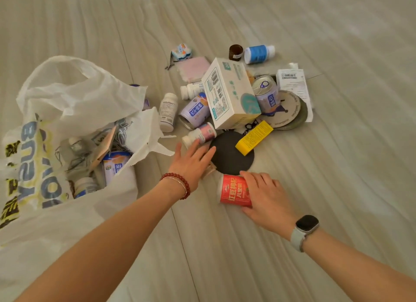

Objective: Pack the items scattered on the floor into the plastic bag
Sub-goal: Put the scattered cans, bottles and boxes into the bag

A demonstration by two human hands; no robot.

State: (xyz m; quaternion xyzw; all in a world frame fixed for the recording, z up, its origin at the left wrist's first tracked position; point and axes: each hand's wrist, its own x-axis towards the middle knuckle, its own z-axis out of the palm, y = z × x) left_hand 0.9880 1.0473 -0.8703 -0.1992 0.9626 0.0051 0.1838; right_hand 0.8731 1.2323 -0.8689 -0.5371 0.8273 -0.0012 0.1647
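Pale wood-grain floor (337, 166) is spread with small goods beside a crinkled white plastic bag (74, 103), its mouth agape at left; a glossy red can (234, 190) lies on its side, gripped by the right hand (267, 196), fingers curled round it; the left hand (191, 164) is stretched flat, fingers straight, touching a white pill bottle (199, 135); a matte black disc (231, 153) lies between.

Bare floor (337, 189) on the near right and far side, so plenty of room to come in there. The middle's a jam: white carton (227, 94) leaning over cans and pill bottles, yellow box (254, 137) lying on the black disc (231, 155). The plastic bag (74, 103) mouth gapes on the left, crumpled flaps partly overhanging it, stuff already inside.
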